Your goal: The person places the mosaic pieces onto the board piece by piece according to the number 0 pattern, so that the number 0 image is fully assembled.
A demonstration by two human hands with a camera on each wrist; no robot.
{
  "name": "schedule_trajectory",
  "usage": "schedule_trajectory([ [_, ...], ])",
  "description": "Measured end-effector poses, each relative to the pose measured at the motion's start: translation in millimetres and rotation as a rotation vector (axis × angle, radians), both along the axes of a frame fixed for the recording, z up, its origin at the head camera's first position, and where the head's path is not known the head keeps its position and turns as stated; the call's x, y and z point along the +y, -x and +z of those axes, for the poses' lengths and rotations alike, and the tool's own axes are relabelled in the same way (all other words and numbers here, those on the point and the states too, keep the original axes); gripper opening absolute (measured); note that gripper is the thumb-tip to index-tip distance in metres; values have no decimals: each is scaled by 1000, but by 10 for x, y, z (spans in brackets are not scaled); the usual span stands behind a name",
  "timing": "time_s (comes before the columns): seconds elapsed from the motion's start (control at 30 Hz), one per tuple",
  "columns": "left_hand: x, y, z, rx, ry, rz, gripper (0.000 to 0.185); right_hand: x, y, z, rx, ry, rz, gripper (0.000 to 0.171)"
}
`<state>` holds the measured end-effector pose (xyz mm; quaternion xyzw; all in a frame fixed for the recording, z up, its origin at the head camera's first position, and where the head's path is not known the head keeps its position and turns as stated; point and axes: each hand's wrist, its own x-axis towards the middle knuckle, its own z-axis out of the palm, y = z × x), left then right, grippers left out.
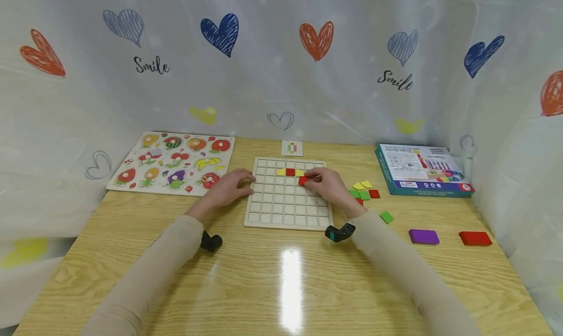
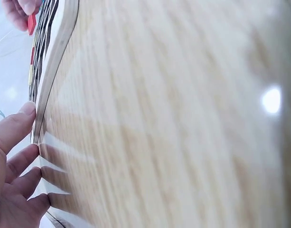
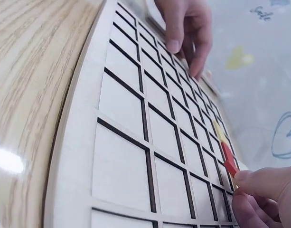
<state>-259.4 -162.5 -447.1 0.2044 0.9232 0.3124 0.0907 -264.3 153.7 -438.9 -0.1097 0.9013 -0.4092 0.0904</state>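
A pale wooden grid board lies on the table, with yellow and red tiles in its second row. My right hand pinches a red square tile just over the board, one row below those tiles. My left hand rests against the board's left edge, fingers straight and touching the rim. Loose green, yellow and red tiles lie to the right of the board.
A fruit peg puzzle lies at the back left. A blue box stands at the back right, with a purple block and a red block in front of it. A small pattern card lies behind the board.
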Motion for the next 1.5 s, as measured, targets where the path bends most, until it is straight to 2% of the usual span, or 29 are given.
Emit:
schedule_trajectory([
  [0.53, 8, 4, 7, -4, 12, 8, 35, -130, 85, -22, 86, -138, 60, 29],
  [1.5, 1, 20, -22, 15, 3, -7, 35, -167, 58, -46, 77, -98, 9, 26],
])
